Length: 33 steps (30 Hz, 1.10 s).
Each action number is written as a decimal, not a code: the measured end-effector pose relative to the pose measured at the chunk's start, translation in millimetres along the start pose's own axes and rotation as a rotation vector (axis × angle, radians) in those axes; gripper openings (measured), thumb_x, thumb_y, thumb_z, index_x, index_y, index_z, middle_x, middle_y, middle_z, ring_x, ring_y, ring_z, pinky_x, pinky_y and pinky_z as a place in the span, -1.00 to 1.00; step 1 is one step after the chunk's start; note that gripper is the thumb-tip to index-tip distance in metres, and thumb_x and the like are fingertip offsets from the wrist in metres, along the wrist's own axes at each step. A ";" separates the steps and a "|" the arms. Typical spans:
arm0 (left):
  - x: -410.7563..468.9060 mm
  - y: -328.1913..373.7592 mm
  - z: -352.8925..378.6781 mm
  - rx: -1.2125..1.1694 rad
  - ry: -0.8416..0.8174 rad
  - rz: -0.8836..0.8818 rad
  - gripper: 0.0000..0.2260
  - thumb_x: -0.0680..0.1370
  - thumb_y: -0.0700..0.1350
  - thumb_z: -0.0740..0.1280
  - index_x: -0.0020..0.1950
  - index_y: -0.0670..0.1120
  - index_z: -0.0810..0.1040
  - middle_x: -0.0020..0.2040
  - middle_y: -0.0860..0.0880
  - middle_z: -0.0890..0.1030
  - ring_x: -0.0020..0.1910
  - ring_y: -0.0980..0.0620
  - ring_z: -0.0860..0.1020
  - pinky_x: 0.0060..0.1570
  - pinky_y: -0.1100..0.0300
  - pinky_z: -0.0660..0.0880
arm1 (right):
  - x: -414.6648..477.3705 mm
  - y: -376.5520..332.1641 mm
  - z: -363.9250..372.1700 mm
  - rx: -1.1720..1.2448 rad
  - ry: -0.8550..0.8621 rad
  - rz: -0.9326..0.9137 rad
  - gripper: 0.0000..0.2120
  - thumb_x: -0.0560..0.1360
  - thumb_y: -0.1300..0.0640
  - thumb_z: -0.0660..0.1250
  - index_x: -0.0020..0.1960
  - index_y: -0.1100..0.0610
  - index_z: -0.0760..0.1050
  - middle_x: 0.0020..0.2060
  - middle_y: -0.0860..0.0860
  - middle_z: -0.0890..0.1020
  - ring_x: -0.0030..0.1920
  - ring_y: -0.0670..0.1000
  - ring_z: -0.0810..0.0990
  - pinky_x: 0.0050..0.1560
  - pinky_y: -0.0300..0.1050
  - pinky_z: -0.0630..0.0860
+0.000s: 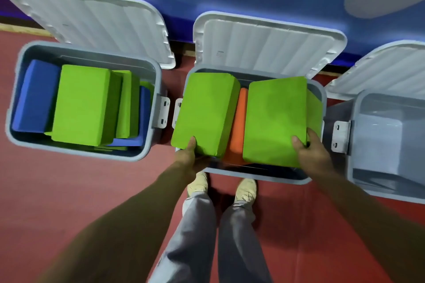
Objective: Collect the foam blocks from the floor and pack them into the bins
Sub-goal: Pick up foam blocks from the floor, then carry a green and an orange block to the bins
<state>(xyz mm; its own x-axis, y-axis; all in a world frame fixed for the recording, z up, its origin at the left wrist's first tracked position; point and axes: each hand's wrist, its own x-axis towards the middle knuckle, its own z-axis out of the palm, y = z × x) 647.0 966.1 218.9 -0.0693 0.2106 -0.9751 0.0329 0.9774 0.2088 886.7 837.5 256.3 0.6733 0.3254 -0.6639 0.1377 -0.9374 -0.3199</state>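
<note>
Your left hand [190, 156] has its grip curled on the near edge of the left green block [202, 112], thumb on top. Your right hand [310, 151] grip pinches the near right corner of the right green block [273, 122]. Both blocks are over the middle bin [257, 176], with an orange block [238, 126] between them. The left bin [158, 85] holds green and blue blocks. The right bin [379, 140] stands beside it on the red floor [92, 190].
</note>
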 end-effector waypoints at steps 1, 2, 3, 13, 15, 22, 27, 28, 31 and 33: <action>9.2 -4.8 0.7 0.093 0.043 -0.003 -0.75 0.64 -0.04 0.21 -0.16 -0.15 0.44 -0.31 -0.16 0.59 -0.46 -0.07 0.59 -0.31 0.03 0.56 | 4.6 5.3 5.1 -0.017 0.008 0.009 -0.50 0.60 0.00 0.21 0.49 0.10 0.24 0.30 0.21 0.50 0.28 0.26 0.45 0.24 0.00 0.37; 17.2 -9.3 2.0 0.192 0.071 -0.002 -0.74 0.64 -0.05 0.20 -0.18 -0.15 0.45 -0.33 -0.14 0.60 -0.44 -0.05 0.58 -0.26 0.04 0.54 | 8.2 8.6 9.1 -0.041 0.026 0.018 -0.52 0.61 0.04 0.21 0.49 0.14 0.25 0.28 0.25 0.50 0.27 0.29 0.46 0.21 0.01 0.37; 23.6 -13.2 3.3 0.283 0.090 0.002 -0.75 0.63 -0.04 0.19 -0.15 -0.17 0.47 -0.29 -0.14 0.60 -0.40 -0.05 0.58 -0.22 0.04 0.53 | 11.1 11.3 11.7 -0.067 0.050 0.026 -0.53 0.61 0.07 0.20 0.48 0.18 0.26 0.27 0.29 0.50 0.25 0.32 0.45 0.19 0.03 0.38; -13.6 20.4 15.9 0.870 0.176 0.349 -0.64 0.56 0.04 0.31 0.26 -0.14 0.50 0.12 -0.16 0.61 0.09 -0.14 0.59 0.07 0.06 0.54 | -11.6 -10.6 0.4 -0.048 0.067 0.049 -0.50 0.55 0.13 0.27 0.43 0.27 0.26 0.24 0.31 0.46 0.23 0.29 0.45 0.19 0.04 0.40; -35.6 31.8 21.8 0.877 0.091 0.365 -0.71 0.57 -0.04 0.30 0.24 -0.14 0.52 0.10 -0.14 0.62 0.07 -0.13 0.61 0.03 0.07 0.54 | -26.6 -21.4 -10.6 -0.031 0.037 0.041 -0.49 0.55 0.13 0.26 0.45 0.24 0.25 0.26 0.27 0.45 0.24 0.25 0.46 0.19 0.00 0.41; -175.7 66.8 59.1 0.863 -0.221 0.360 -0.74 0.59 -0.07 0.22 0.26 -0.10 0.45 0.09 -0.06 0.52 -0.09 -0.06 0.59 -0.02 0.04 0.45 | -116.2 -62.9 -89.3 0.078 -0.017 0.024 -0.61 0.55 0.09 0.26 0.37 0.12 0.42 0.29 0.11 0.52 0.26 0.12 0.49 0.11 -0.17 0.39; -294.0 60.3 83.2 0.968 -0.364 0.474 -0.80 0.58 -0.06 0.23 0.17 -0.07 0.47 0.00 -0.04 0.51 -0.18 -0.03 0.60 -0.02 0.06 0.43 | -204.7 -65.9 -161.4 0.197 0.045 -0.050 -0.77 0.54 0.07 0.27 0.12 0.09 0.61 0.13 0.06 0.63 0.16 0.10 0.56 0.11 -0.16 0.43; -314.2 52.1 87.2 1.023 -0.397 0.506 -0.83 0.58 -0.06 0.23 0.15 -0.06 0.48 0.01 -0.03 0.52 -0.18 -0.01 0.60 -0.07 0.11 0.42 | -221.0 -59.1 -173.8 0.239 0.062 -0.058 -0.78 0.53 0.07 0.27 0.08 0.11 0.62 0.09 0.07 0.65 0.12 0.09 0.58 0.12 -0.13 0.46; -366.4 22.4 100.0 1.180 -0.531 0.633 -0.89 0.60 -0.12 0.23 0.08 -0.08 0.49 0.03 -0.06 0.51 -0.06 -0.04 0.56 -0.34 0.32 0.41 | -261.5 -26.9 -203.1 0.310 0.139 -0.074 -0.80 0.52 0.07 0.28 0.03 0.11 0.64 0.02 0.06 0.66 0.07 0.07 0.60 0.14 -0.04 0.49; -392.1 -6.6 104.4 1.280 -0.591 0.657 -0.92 0.60 -0.14 0.23 0.03 -0.09 0.49 0.00 -0.08 0.50 -0.05 -0.05 0.52 -0.39 0.34 0.43 | -291.3 8.5 -212.8 0.355 0.168 -0.047 -0.81 0.52 0.10 0.30 0.01 0.15 0.64 0.02 0.08 0.66 0.05 0.06 0.59 0.15 -0.01 0.48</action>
<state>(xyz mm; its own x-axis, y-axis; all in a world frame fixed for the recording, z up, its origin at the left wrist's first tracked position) 778.1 875.2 592.1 0.6765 0.2425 -0.6954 0.7187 -0.0114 0.6952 846.4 708.4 590.8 0.7856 0.3150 -0.5326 -0.0688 -0.8109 -0.5812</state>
